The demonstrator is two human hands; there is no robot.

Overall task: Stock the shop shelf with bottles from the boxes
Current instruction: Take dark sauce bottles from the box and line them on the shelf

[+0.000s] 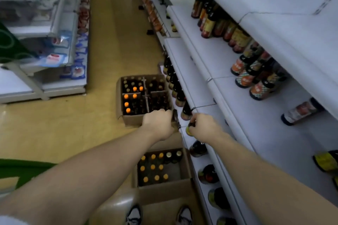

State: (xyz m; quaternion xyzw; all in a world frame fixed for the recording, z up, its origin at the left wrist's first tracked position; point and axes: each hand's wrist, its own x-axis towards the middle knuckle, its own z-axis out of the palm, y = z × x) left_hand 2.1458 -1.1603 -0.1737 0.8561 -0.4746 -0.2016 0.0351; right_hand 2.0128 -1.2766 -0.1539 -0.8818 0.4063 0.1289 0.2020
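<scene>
Two open cardboard boxes stand on the floor beside the white shop shelf. The far box holds dark bottles, some with orange caps. The near box by my feet holds several orange-capped bottles. My left hand is closed round a dark bottle at the far box's right corner. My right hand grips the neck of a dark bottle with a yellow label at the edge of the lowest shelf. A row of dark bottles stands along that low shelf.
Higher shelves carry labelled sauce bottles; one bottle lies on its side. A second shelving unit with packaged goods lines the left of the aisle. The tan floor runs between them. My shoes show at the bottom.
</scene>
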